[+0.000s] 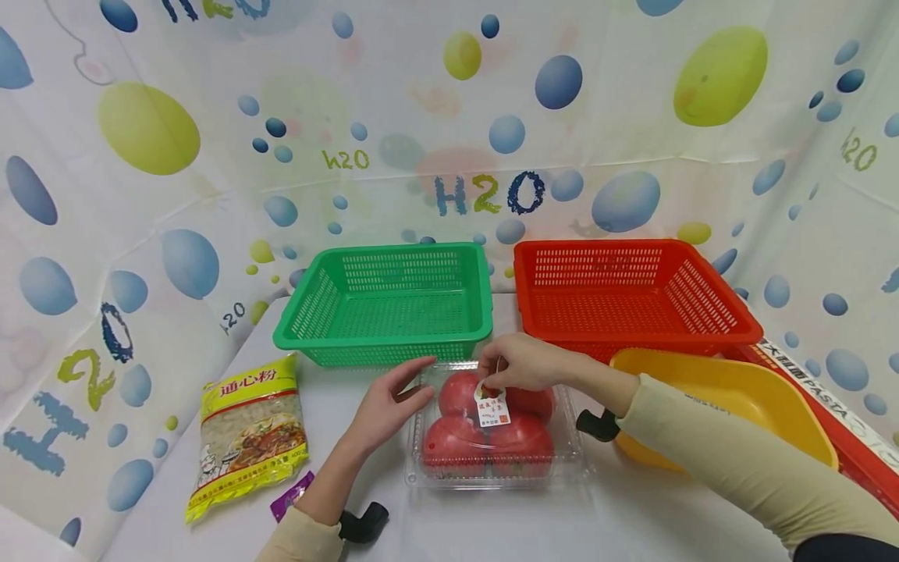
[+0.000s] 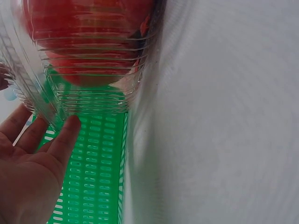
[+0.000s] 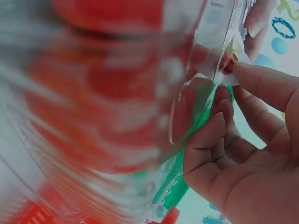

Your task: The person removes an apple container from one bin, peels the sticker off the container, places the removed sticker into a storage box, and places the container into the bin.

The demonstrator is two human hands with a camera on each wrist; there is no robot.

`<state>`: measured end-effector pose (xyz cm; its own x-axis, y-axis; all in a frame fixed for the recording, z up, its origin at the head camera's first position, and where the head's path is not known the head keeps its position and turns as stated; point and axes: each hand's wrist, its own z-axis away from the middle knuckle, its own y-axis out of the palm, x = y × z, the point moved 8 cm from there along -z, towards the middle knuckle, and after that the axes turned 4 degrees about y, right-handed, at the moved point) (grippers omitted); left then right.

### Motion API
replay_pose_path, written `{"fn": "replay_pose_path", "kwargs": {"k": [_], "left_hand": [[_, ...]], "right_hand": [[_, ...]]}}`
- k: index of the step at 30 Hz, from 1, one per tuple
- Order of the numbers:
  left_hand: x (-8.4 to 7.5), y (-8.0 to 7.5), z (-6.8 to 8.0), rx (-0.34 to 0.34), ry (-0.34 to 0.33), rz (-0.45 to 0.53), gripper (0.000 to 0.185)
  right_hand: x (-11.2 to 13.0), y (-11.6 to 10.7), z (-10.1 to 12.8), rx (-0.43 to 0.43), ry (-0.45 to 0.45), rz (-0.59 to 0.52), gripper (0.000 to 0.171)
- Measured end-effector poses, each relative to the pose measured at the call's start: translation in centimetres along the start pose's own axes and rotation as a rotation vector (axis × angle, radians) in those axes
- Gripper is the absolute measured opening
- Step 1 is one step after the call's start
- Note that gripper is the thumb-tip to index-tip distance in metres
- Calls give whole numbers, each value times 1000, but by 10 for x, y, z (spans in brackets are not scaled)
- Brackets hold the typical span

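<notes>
A clear plastic box [image 1: 449, 476] with several red tomatoes [image 1: 456, 445] inside stands on the white table in front of me. A white label [image 1: 493, 411] with printed characters is on its lid. My right hand [image 1: 523, 361] reaches over the lid and pinches the label's upper edge between thumb and finger. In the right wrist view the thumb presses on the label [image 3: 229, 70] and the other fingers curl loosely beside the lid. My left hand [image 1: 382, 410] is at the box's left side, fingers loosely spread. In the left wrist view its fingertips [image 2: 71, 125] are at the box's edge.
Behind the box stand a green basket [image 1: 386, 351] and a red basket [image 1: 632, 336]. A yellow tray [image 1: 772, 390] lies at the right, near a red pasta package [image 1: 829, 390]. At the left lie a yellow pasta bag [image 1: 253, 429] and a small purple packet [image 1: 289, 497].
</notes>
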<state>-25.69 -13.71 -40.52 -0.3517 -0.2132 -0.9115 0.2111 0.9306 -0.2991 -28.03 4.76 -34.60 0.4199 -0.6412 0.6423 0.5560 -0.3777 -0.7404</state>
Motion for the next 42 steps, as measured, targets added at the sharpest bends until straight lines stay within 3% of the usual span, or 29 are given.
{"fn": "replay_pose_path", "kwargs": {"k": [13, 23, 30, 42], "left_hand": [[0, 0, 0, -1, -6, 4, 49], [1, 0, 0, 6, 3, -4, 49], [1, -1, 2, 4, 14, -21, 49], [0, -4, 3, 0, 1, -30, 49]], "right_hand": [[3, -8, 5, 23, -56, -60, 5], [-3, -37, 20, -28, -48, -158, 5], [-24, -66, 42, -116, 11, -154, 10], [-89, -106, 103, -213, 179, -208, 27]]}}
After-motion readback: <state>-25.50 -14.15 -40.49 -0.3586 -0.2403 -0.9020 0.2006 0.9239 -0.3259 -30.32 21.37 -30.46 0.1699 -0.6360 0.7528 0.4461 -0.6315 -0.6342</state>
